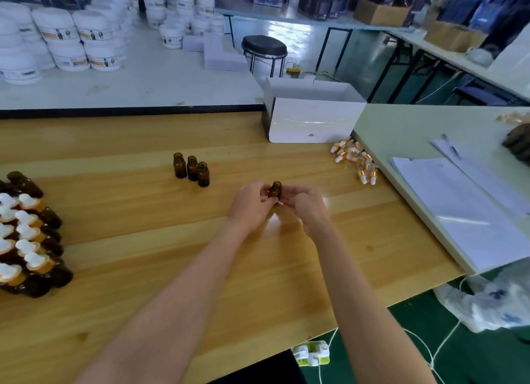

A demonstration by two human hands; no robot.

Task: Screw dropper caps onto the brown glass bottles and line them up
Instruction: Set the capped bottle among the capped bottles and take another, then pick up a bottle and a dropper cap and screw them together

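An uncapped brown glass bottle stands upright between my hands above the middle of the wooden table. My left hand grips its body from the left. My right hand is curled close on its right side, with a thin pale tip, likely a dropper, showing between the hands. Three uncapped brown bottles stand in a short slanted row further back. Several capped bottles with white bulbs stand grouped at the left edge. Loose dropper caps lie heaped at the right.
A white open box stands at the table's far edge behind the caps. White paper sheets and a pen lie on the grey table to the right. White tubs fill the far table at the left. A black stool stands beyond.
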